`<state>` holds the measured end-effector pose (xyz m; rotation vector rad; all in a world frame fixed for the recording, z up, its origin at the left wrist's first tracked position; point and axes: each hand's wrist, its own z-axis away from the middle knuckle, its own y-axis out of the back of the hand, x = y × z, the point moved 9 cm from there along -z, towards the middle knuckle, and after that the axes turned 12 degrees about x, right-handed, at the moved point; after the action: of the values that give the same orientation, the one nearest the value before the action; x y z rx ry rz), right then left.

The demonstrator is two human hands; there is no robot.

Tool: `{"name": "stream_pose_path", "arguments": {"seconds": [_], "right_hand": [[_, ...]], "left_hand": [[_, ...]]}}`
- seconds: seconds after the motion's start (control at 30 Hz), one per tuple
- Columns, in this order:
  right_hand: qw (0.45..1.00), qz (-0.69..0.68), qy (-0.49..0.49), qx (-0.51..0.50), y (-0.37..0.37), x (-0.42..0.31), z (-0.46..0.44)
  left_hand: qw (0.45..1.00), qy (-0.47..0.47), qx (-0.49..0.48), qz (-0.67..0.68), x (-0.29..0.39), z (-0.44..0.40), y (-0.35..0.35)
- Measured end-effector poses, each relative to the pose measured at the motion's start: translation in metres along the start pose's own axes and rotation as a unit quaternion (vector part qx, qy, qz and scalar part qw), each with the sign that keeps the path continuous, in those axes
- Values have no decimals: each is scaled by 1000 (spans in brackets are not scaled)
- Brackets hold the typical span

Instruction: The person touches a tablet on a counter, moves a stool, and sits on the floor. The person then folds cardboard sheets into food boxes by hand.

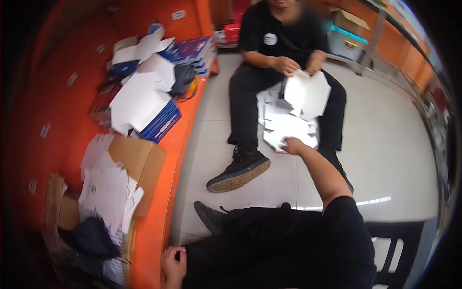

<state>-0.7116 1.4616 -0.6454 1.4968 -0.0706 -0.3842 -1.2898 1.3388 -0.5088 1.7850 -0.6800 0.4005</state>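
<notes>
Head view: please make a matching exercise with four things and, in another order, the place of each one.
Things:
1. Wearer's bare right hand
2. Wearer's bare left hand
3. Large raised white cardboard piece
4. Grey plastic bin with bright blue lid

Places:
A. Low in the picture, beside the orange bench
B. Top right, beside the metal rack leg
C. At the lower white cardboard pieces
D. In the other person's hands

Pairs: 1-C, 2-A, 3-D, 4-B.

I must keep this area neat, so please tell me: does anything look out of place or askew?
Yes, mildly: the white cardboard by the right hand lies unevenly heaped between the other person's legs, and the nearest blue box sits askew, not square with the orange bench.
</notes>
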Motion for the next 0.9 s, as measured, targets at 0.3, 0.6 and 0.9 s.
{"name": "stream_pose_path", "arguments": {"seconds": [0.3, 0.6, 0.9], "right_hand": [[994, 100, -43, -11, -45, 62, 14], [983, 40, 104, 148, -53, 59, 14], [947, 69, 56, 310, 12, 40, 6]], "left_hand": [[996, 35, 1, -83, 9, -8, -4], [996, 56, -30, -67, 2, -6, -11], [997, 45, -12, -58, -2, -3, -10]]}}
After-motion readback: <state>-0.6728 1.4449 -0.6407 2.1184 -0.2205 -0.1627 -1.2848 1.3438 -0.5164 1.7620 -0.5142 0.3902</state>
